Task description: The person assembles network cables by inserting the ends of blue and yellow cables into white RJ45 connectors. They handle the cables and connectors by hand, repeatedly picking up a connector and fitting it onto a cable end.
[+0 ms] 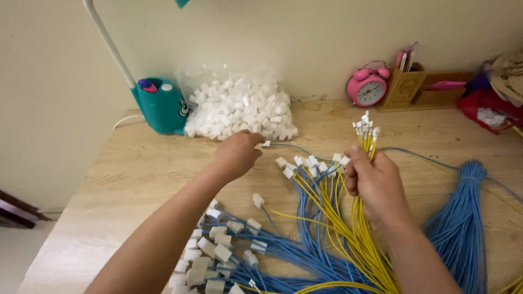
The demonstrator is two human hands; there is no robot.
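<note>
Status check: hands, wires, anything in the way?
Left hand pinching a wire's white connector by the bag of white connectors. Right hand gripping a yellow wire bundle, terminals up. Nothing between the hands.

Item: clear plastic bag [238,103], bulging, rounded heap shape, filled with small white blocky connector housings; stands at the back of the surface [136,169] against the wall. The teal lamp base [160,106] touches its left side; the pink alarm clock [368,87] stands well apart to its right.
</note>
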